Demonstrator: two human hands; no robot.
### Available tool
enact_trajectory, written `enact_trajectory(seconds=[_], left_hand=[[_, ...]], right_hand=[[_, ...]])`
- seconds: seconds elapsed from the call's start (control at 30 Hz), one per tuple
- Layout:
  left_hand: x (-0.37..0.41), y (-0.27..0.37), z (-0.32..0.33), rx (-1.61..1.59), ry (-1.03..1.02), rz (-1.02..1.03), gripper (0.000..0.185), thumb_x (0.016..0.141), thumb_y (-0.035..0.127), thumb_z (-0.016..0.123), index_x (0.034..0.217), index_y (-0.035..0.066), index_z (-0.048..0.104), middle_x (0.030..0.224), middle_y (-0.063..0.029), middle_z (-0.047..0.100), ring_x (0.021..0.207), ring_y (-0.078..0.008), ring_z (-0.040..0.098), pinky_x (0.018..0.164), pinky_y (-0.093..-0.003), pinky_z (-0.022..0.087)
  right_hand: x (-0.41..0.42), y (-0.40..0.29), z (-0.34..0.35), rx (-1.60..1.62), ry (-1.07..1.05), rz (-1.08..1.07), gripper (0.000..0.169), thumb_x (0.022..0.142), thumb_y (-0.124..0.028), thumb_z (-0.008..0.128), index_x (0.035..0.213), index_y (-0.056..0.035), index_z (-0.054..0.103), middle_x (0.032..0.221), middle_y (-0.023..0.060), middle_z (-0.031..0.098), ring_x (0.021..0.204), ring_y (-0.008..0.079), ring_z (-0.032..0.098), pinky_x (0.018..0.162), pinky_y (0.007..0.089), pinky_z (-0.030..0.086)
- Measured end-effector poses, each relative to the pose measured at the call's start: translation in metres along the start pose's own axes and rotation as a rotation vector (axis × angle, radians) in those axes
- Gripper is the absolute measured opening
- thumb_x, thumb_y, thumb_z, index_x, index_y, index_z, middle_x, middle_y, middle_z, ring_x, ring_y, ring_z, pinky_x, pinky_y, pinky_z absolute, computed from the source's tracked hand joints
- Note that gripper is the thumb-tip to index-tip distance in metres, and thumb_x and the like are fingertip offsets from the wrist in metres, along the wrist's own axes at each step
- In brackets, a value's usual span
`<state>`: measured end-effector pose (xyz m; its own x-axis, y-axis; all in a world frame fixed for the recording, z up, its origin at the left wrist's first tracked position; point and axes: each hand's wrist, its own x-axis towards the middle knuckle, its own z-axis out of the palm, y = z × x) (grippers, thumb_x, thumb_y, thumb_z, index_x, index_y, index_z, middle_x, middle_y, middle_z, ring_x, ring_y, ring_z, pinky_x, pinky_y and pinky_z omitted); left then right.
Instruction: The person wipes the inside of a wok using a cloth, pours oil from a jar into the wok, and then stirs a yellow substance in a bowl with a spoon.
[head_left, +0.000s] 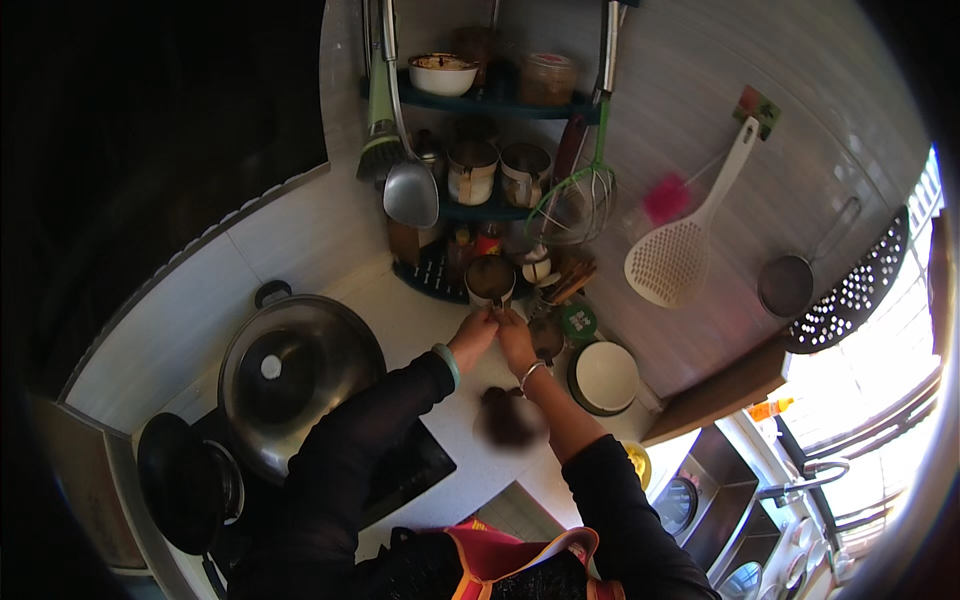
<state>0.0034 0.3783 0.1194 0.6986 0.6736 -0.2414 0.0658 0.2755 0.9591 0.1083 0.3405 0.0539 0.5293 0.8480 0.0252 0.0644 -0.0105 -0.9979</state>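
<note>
Both my hands meet at the near side of a cup-shaped container (489, 276) with a handle, on the counter at the foot of the corner rack. My left hand (475, 339), a pale green bangle at its wrist, has its fingertips at the handle. My right hand (516, 339), with a silver bangle, pinches at the same spot; the exact grip of each finger is too small to make out. Close to my right hand stand a jar with a green lid (578, 321) and a round container with a white top (607, 376). A blurred dark thing (511, 421) lies below my wrists.
A large lidded wok (300, 375) and a black pan (176, 480) occupy the left. The corner rack (427, 279) holds handled pots, bottles and a white bowl (442, 75). A ladle (411, 193), a green-handled whisk (577, 202) and a white skimmer (670, 262) hang nearby. A sink (716, 480) is at right.
</note>
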Motion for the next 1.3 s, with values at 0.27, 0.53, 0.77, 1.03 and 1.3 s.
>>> enact_trajectory(seconds=[0.27, 0.53, 0.77, 1.03, 1.3], left_hand=[[0.104, -0.016, -0.031, 0.048, 0.042, -0.028, 0.018, 0.082, 0.013, 0.046, 0.086, -0.001, 0.058, 0.081, -0.005, 0.057, 0.076, -0.0131, 0.051, 0.067, -0.0274, 0.04], [0.182, -0.082, -0.047, 0.055, 0.137, 0.095, 0.026, 0.087, 0.02, 0.043, 0.105, 0.005, 0.054, 0.091, -0.0012, 0.055, 0.076, -0.0108, 0.049, 0.061, -0.0233, 0.04], [0.164, -0.071, -0.018, 0.253, 0.303, 0.137, 0.036, 0.086, 0.031, 0.041, 0.095, -0.002, 0.053, 0.095, -0.025, 0.056, 0.093, -0.0407, 0.051, 0.078, -0.0409, 0.041], [0.034, -0.072, 0.027, -0.481, 0.173, 0.206, 0.014, 0.089, 0.011, 0.042, 0.101, 0.006, 0.047, 0.089, -0.0022, 0.052, 0.081, -0.0109, 0.051, 0.073, -0.0226, 0.042], [-0.223, -0.121, 0.007, 0.162, 0.339, 0.357, 0.049, 0.089, 0.02, 0.049, 0.13, 0.0, 0.03, 0.107, -0.0102, 0.048, 0.096, -0.016, 0.049, 0.084, -0.0277, 0.039]], right_hand=[[0.075, 0.014, 0.02, -0.001, 0.126, 0.089, 0.028, 0.087, -0.023, 0.041, 0.093, 0.001, 0.055, 0.082, 0.0136, 0.057, 0.073, 0.0228, 0.054, 0.065, 0.0318, 0.042], [0.114, 0.03, 0.032, 0.224, 0.235, 0.219, 0.028, 0.087, -0.022, 0.042, 0.098, 0.0011, 0.055, 0.085, 0.0109, 0.059, 0.076, 0.0202, 0.056, 0.065, 0.0294, 0.044], [0.139, 0.098, 0.014, -0.063, 0.268, 0.233, 0.023, 0.084, -0.011, 0.045, 0.101, 0.0026, 0.053, 0.097, 0.0129, 0.059, 0.085, 0.0204, 0.058, 0.069, 0.0294, 0.045], [-0.023, 0.013, 0.016, -0.422, 0.204, -0.229, 0.028, 0.085, -0.013, 0.049, 0.108, 0.0028, 0.05, 0.098, 0.0114, 0.058, 0.085, 0.0184, 0.057, 0.07, 0.0291, 0.045], [-0.222, -0.006, 0.045, -0.009, -0.395, -0.036, 0.039, 0.083, 0.001, 0.048, 0.121, 0.0018, 0.041, 0.11, 0.0121, 0.053, 0.101, 0.0176, 0.053, 0.085, 0.0277, 0.044]])
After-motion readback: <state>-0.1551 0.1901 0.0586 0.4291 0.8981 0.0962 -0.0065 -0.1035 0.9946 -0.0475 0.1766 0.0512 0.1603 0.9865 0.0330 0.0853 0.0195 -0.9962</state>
